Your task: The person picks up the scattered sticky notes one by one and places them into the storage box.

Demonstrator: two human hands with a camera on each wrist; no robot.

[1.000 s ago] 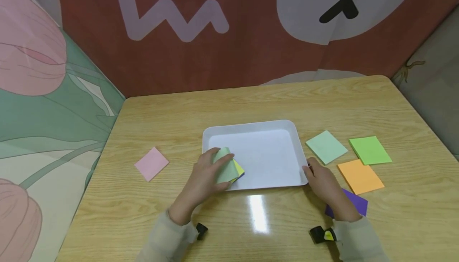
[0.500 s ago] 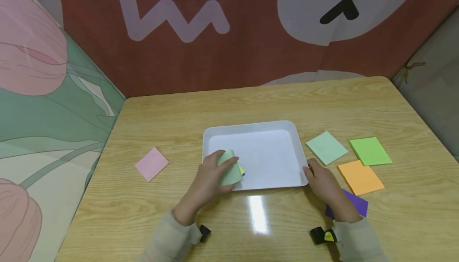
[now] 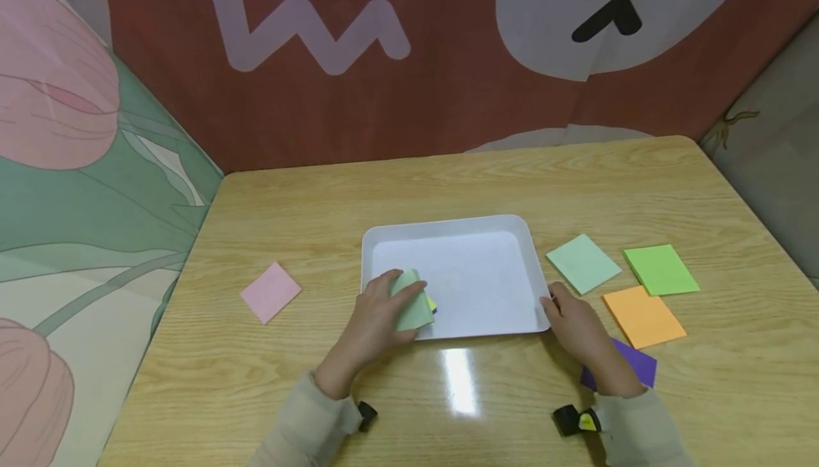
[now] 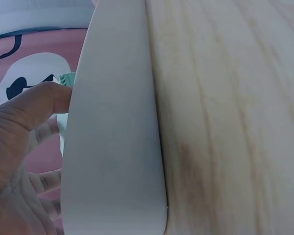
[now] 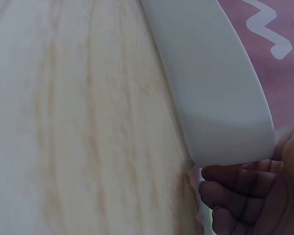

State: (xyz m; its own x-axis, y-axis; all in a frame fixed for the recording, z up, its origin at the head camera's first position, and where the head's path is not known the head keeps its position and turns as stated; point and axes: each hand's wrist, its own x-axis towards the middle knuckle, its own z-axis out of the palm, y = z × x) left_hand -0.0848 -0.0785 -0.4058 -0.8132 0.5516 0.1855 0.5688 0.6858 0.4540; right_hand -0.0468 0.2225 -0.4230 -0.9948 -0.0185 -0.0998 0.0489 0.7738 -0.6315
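Note:
My left hand (image 3: pixel 374 314) holds a pale green pad of sticky notes (image 3: pixel 414 305) by its edges, at the left front part of a white tray (image 3: pixel 480 268). From under that pad shows a yellow corner (image 3: pixel 431 305) with a dark edge beneath it; the rest is hidden. In the left wrist view the thumb (image 4: pixel 39 105) presses on the pad's edge, behind the tray's wall (image 4: pixel 110 122). At the tray's right front corner, my right hand (image 3: pixel 579 325) pinches the rim, with fingers (image 5: pixel 235 181) curled by the corner in the right wrist view.
Right of the tray lie a mint pad (image 3: pixel 584 263), a bright green pad (image 3: pixel 662 269), an orange pad (image 3: pixel 643 318) and a purple pad (image 3: pixel 636 362) partly under my right wrist. A pink pad (image 3: pixel 271 293) lies to the left on the wooden table (image 3: pixel 307 211).
My left hand has shifted a little to the right and nearer with the pale green pad, which now covers more of the yellow one. My right hand and the tray stay put.

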